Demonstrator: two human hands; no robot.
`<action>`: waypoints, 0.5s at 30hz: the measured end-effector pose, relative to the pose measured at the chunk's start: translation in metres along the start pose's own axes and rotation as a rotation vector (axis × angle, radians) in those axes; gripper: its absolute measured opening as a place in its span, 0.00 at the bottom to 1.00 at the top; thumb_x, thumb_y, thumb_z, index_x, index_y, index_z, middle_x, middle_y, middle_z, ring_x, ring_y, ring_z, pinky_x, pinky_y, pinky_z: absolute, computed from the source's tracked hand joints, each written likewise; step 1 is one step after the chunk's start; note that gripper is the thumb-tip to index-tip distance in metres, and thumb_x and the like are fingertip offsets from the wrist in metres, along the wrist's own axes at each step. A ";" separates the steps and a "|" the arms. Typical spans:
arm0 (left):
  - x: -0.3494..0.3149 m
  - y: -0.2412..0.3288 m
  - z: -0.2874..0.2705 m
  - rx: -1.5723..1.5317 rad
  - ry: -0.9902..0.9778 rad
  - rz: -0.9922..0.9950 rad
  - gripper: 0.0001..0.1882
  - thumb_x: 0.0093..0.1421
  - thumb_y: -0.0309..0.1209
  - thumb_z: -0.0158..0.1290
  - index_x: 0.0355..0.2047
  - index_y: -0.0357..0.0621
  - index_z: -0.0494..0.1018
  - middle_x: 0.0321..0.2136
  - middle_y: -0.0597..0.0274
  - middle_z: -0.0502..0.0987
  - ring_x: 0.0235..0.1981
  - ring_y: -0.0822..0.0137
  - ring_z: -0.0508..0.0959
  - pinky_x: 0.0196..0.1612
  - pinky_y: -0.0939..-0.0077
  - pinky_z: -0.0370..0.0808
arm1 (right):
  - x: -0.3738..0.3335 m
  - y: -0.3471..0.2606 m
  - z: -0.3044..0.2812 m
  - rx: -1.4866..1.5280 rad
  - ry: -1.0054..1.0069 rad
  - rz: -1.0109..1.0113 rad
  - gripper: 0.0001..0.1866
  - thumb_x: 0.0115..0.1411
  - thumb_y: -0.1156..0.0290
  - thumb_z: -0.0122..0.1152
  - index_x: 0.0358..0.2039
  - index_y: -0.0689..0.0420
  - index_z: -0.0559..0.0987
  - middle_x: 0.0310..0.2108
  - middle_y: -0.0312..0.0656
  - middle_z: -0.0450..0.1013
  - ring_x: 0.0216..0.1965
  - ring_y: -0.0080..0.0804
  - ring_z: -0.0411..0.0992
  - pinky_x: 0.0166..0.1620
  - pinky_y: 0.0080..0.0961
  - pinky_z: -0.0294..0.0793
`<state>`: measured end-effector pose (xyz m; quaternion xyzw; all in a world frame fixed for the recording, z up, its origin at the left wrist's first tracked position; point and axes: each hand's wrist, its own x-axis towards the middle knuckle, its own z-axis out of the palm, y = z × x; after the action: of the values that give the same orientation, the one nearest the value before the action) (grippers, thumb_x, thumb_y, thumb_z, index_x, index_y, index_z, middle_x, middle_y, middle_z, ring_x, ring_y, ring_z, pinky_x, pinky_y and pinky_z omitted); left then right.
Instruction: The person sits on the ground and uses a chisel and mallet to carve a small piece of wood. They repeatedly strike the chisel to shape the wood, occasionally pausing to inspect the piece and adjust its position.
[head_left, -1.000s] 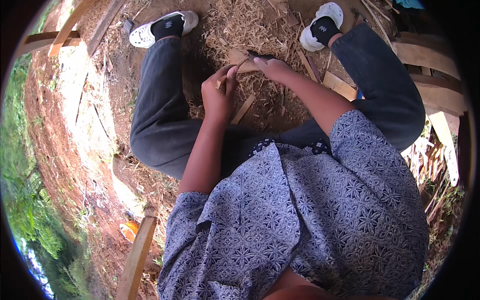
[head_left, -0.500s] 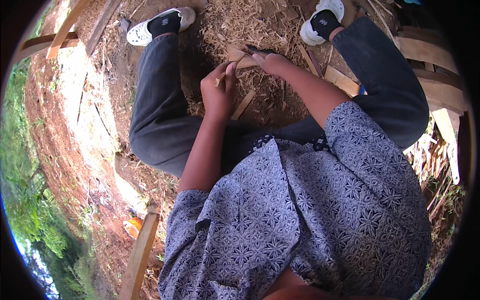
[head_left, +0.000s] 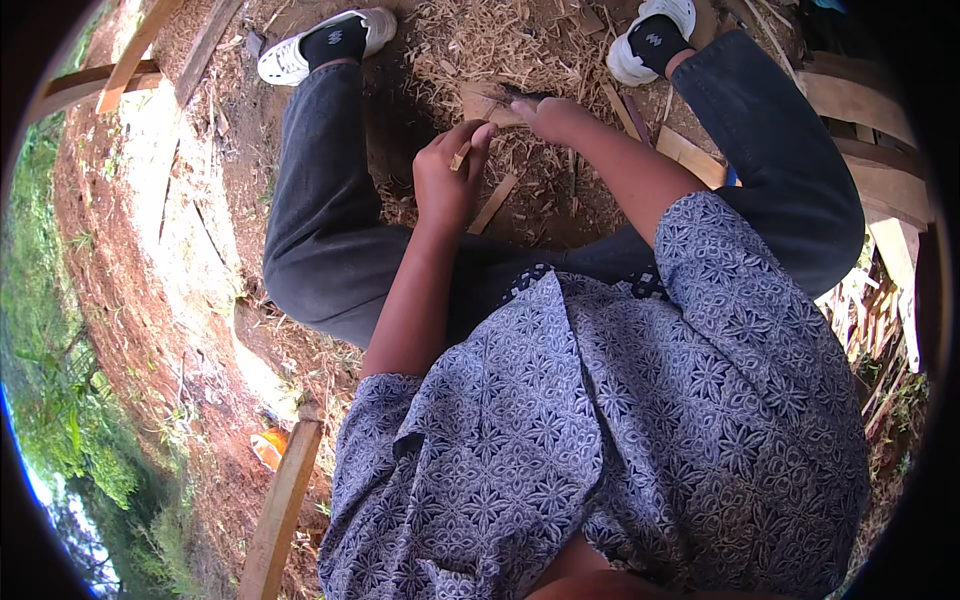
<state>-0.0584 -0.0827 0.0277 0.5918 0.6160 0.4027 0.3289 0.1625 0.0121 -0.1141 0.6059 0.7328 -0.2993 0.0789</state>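
My left hand (head_left: 445,180) is closed around a thin wooden stick (head_left: 460,156), whose near end sticks out between thumb and fingers. Just to the right, my right hand (head_left: 553,120) grips a dark blade-like tool (head_left: 520,94); its handle is hidden in the fist and its exact kind is unclear. The tool's dark end lies over a pale wooden block (head_left: 477,104) on the ground between my feet. The stick's far end is close to the tool, but whether they touch cannot be made out.
Wood shavings (head_left: 480,45) cover the ground around the block. A loose wood strip (head_left: 492,204) lies near my left wrist, and a flat offcut (head_left: 690,155) by my right leg. Stacked boards (head_left: 860,105) stand at the right. A timber post (head_left: 282,510) rises at the lower left.
My left hand has shifted slightly right and turned, so the stick shows shorter. My right hand and the tool have moved slightly right. The whole view has shifted a little.
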 end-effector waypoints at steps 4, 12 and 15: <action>-0.002 -0.010 -0.006 -0.271 0.067 -0.301 0.19 0.73 0.40 0.52 0.40 0.34 0.81 0.20 0.57 0.79 0.20 0.69 0.80 0.26 0.72 0.74 | -0.019 -0.048 -0.053 0.159 -0.342 0.283 0.49 0.69 0.29 0.34 0.33 0.70 0.80 0.23 0.51 0.76 0.20 0.41 0.77 0.25 0.39 0.78; 0.003 -0.014 -0.012 -0.438 0.121 -0.425 0.20 0.75 0.41 0.50 0.40 0.34 0.81 0.19 0.65 0.77 0.20 0.78 0.75 0.24 0.79 0.72 | -0.036 -0.078 -0.068 0.157 -0.439 0.260 0.49 0.70 0.30 0.33 0.45 0.71 0.81 0.26 0.56 0.78 0.27 0.43 0.81 0.31 0.43 0.81; 0.004 -0.002 -0.014 -0.242 -0.023 -0.323 0.20 0.74 0.41 0.52 0.40 0.33 0.81 0.20 0.61 0.78 0.22 0.75 0.77 0.28 0.74 0.74 | -0.014 -0.024 -0.028 0.019 -0.202 0.053 0.48 0.70 0.30 0.33 0.46 0.70 0.81 0.27 0.56 0.79 0.29 0.44 0.82 0.35 0.47 0.81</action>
<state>-0.0719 -0.0806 0.0322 0.4462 0.6462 0.4090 0.4649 0.1501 0.0136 -0.0764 0.5925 0.7020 -0.3637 0.1544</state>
